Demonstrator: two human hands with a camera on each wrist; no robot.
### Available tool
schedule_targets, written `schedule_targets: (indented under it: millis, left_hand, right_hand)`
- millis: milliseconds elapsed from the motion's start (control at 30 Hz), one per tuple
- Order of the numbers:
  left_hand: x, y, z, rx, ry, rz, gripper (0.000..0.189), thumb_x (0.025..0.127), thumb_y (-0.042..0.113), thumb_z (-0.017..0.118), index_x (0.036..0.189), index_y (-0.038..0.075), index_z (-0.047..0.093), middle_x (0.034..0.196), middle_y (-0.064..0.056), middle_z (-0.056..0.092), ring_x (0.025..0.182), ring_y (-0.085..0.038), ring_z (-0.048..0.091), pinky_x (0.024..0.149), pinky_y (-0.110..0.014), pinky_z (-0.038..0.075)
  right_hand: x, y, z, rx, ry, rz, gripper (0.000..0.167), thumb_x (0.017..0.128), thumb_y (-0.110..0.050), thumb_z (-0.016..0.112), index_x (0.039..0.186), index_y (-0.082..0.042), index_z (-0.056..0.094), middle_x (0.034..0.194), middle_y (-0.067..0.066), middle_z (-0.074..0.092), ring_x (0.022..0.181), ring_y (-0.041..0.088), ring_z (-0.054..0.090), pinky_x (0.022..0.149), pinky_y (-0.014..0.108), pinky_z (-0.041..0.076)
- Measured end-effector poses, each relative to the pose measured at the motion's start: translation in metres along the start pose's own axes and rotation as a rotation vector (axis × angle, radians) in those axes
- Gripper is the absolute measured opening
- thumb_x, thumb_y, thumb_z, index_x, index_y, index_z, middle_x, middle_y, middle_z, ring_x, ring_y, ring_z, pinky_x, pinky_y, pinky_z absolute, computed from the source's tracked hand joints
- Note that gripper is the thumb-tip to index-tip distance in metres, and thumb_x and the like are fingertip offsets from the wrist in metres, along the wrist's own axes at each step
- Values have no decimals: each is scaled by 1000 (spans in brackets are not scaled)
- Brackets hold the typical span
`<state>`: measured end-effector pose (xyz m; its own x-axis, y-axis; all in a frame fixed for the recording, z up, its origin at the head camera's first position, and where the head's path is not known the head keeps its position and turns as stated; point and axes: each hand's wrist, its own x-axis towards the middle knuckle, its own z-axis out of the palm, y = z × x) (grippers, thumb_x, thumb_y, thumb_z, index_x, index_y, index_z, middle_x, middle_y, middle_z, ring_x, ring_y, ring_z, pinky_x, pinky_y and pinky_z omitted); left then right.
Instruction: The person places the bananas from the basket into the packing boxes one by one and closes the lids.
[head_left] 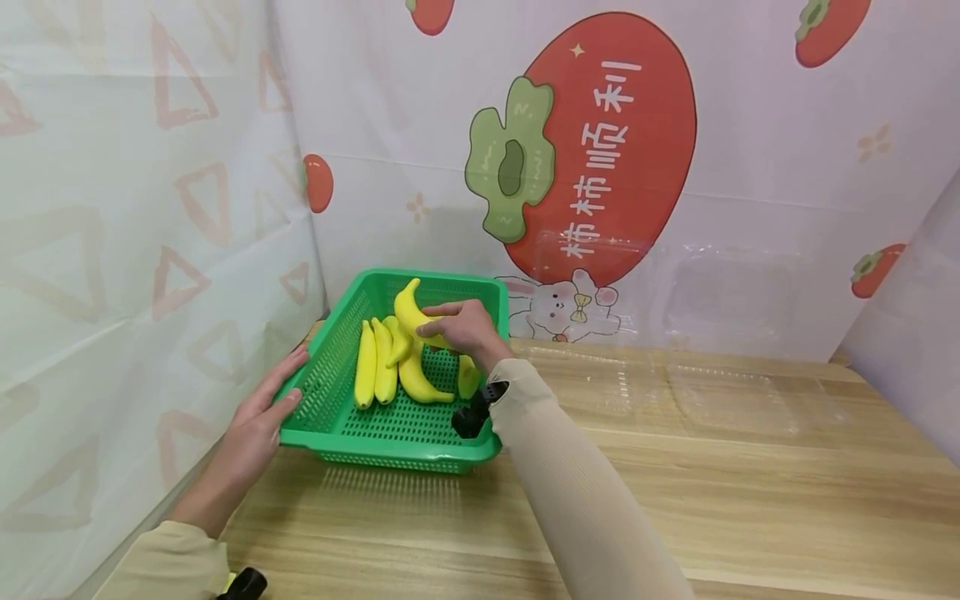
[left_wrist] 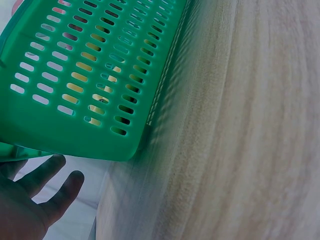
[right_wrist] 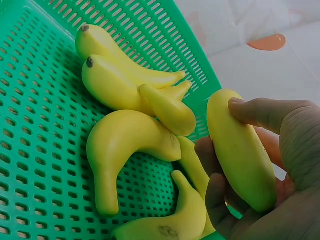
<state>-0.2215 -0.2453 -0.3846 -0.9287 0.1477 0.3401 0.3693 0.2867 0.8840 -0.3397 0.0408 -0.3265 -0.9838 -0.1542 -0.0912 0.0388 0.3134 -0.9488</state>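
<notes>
A green perforated basket [head_left: 405, 447] stands on the table with several yellow bananas [head_left: 365, 367] in it. My left hand [head_left: 258, 417] holds the basket's left rim, with the thumb at the rim; in the left wrist view its fingers [left_wrist: 64, 192] spread beside the basket wall. Over the basket, my right hand [head_left: 468, 325] pinches one banana [right_wrist: 240, 150] between thumb and fingers, raised above the others. Below it in the right wrist view lie a strongly curved banana [right_wrist: 125, 135] and a small short one [right_wrist: 170, 110].
Two clear plastic containers [head_left: 735, 400] with raised lids stand on the wooden table [head_left: 675, 508] to the right of the basket. A printed cloth [head_left: 750, 150] hangs behind, and a white cloth wall [head_left: 112, 292] runs close along the left side.
</notes>
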Motion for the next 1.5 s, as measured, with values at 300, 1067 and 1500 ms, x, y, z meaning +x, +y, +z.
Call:
schedule_targets:
  millis: [300,1067,1500]
  left_hand:
    - [0,-1,0,4,4,-14,53,116,17,38,167,3,30,179,-12,17,160,-6,13,107,2,20]
    - [1,5,1,15,-2,-50,53,116,16,38,168,6,29,178,-16,16,164,-32,9,104,4,20]
    - [0,6,0,19,-2,-52,53,116,16,38,168,6,30,179,-14,15,165,-33,8,104,4,19]
  right_hand:
    - [-1,-1,0,102,-7,-23,43,95,-13,79,138,-16,73,153,12,61,118,37,72,103,50,58]
    - [-10,-13,-9,133,60,-71,41,96,-21,80,137,-17,74,126,13,77,77,14,76,83,34,61]
    - [-17,-30,-25,145,57,-112,41,97,-20,79,138,-17,73,139,10,71,101,29,79,95,37,61]
